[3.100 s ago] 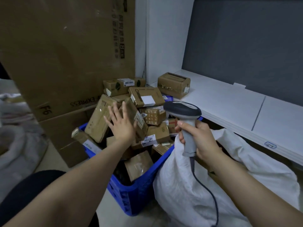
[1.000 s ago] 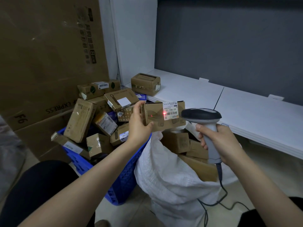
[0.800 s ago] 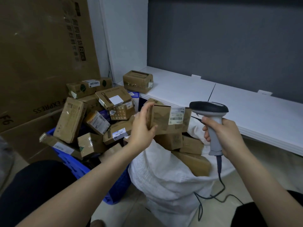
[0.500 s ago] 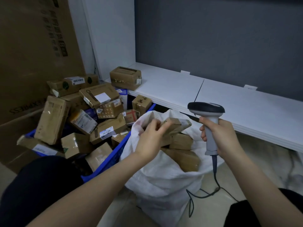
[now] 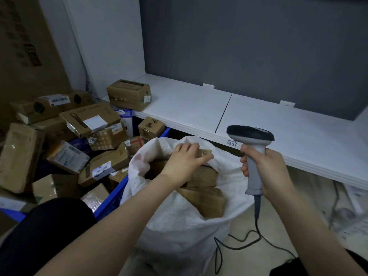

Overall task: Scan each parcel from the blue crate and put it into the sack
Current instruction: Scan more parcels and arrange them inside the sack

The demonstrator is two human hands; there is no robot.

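**One parcel (image 5: 206, 153) in the sack (image 5: 179, 222) mouth**

The left hand (image 5: 185, 160) lies on the parcel, fingers close together and bent over its top, thumb hidden. The right hand (image 5: 266, 170) wraps all its fingers round the upright barcode scanner (image 5: 251, 134). The blue crate (image 5: 113, 194), heaped with boxes (image 5: 95, 124), touches the sack's left side.

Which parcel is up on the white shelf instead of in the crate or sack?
The brown box at the left end of the shelf; the rest sit lower, heaped at the crate or in the sack.
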